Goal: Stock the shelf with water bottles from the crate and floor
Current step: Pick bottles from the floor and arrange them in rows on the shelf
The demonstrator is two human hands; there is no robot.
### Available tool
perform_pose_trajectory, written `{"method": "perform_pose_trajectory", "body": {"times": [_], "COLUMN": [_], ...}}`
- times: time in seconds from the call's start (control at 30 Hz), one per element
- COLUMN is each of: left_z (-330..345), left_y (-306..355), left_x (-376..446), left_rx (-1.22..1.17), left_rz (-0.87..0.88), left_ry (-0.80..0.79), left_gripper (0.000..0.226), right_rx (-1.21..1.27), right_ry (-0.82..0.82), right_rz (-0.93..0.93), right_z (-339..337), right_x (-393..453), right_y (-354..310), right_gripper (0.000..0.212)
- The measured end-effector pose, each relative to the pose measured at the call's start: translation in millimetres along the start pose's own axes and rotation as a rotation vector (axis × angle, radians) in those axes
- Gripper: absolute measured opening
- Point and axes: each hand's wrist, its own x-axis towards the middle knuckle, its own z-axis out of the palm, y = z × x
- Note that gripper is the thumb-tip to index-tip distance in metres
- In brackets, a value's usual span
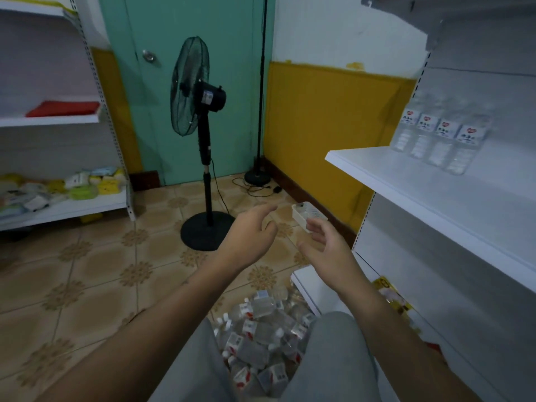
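a single wide-angle view from the person's head looks forward and down, close over both outstretched hands (287,239) and the knees. the floor (87,271) fills the left, a white shelf (420,192) runs along the right, edges bending outward.

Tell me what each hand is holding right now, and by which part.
Nothing is held. The left hand and the right hand hang in the air with loose fingers, above the pile of water bottles on the floor.

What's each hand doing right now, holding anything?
Left hand: open, fingers relaxed, holding nothing.
Right hand: open, fingers loosely spread, holding nothing.
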Motion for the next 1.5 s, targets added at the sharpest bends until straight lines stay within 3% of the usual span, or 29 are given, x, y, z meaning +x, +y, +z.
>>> {"method": "perform_pose_trajectory", "body": {"times": [0.4, 0.83, 1.17, 1.33, 1.5], "left_z": [31.6, 118.7, 249.4, 303.2, 350.7], "left_y": [-63.9, -151.8, -304.9, -380.8, -436.9], "left_x": [-2.2, 24.8, 46.6, 57.8, 38.9], "left_rx": [0.004, -0.025, -0.122, -0.112, -0.030], "left_rz": [-0.164, -0.443, -0.776, -0.790, -0.726], "left_ry": [-0.066, -0.236, -0.349, -0.334, -0.430], "left_gripper": [0.045, 0.045, 0.042, 0.037, 0.029], "right_rx": [-0.056, -0.248, -0.478, -0.553, -0.840], "right_ry": [-0.100, -0.276, -0.503, -0.676, -0.807], "right_rz": [0.063, 0.104, 0.244, 0.166, 0.001], "right_z": [33.1, 84.9, 205.4, 280.1, 330.3], "right_x": [17.2, 95.0, 186.4, 205.4, 218.3], "right_y": [42.3, 130.7, 302.7, 401.6, 476.4], "right_gripper": [0.054, 0.060, 0.065, 0.070, 0.078]}}
